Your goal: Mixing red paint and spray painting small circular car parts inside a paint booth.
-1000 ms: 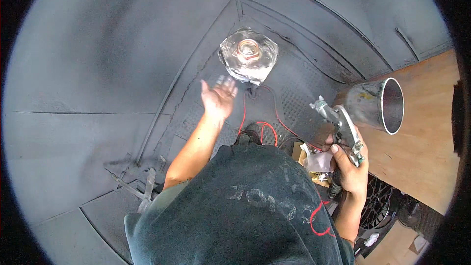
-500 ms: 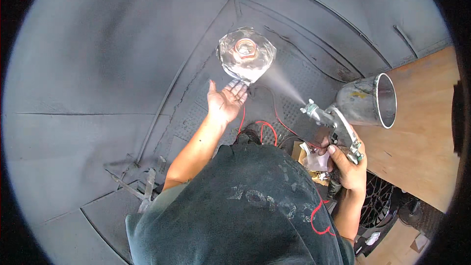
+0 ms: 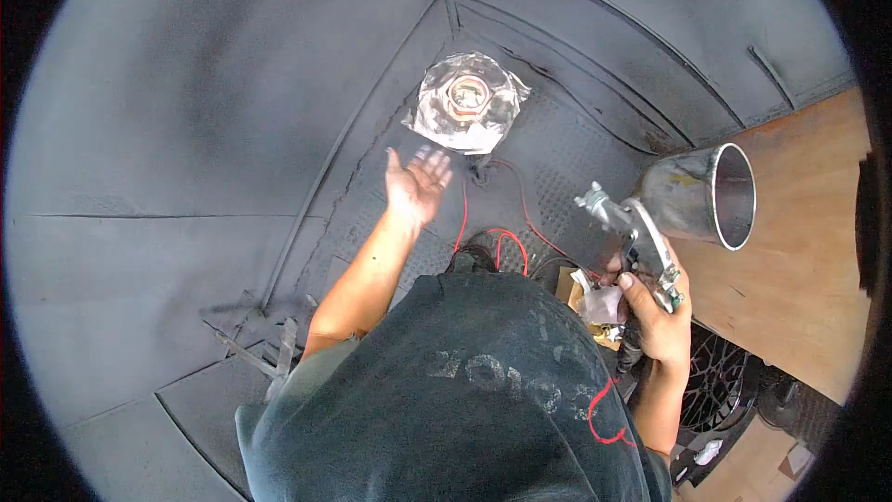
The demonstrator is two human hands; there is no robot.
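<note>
My right hand [image 3: 658,311] is wrapped round the handle of a metal spray gun [image 3: 621,218], with its nozzle toward the upper left. A large silver paint cup [image 3: 683,188] is on the gun's right side, its round mouth facing right. No spray mist shows at the nozzle. My left hand [image 3: 418,188] is open, palm up, fingers spread, with whitish fingertips. It is apart from a shiny, silver-wrapped piece [image 3: 455,128] just beyond it. A round opening with an orange-red rim [image 3: 468,96] sits in the middle of that piece.
Grey, overspray-coated walls [image 3: 232,84] meet in a corner ahead. Red hoses [image 3: 506,240] run over the textured floor near my feet. A wooden panel [image 3: 780,270] stands at right, with a black spoked wheel [image 3: 714,376] below it. Metal stand legs [image 3: 279,349] are at lower left.
The spray mist from the gun has stopped. My left hand has drawn slightly left and away from the wrapped piece, which appears turned. My right hand stays nearly in place.
</note>
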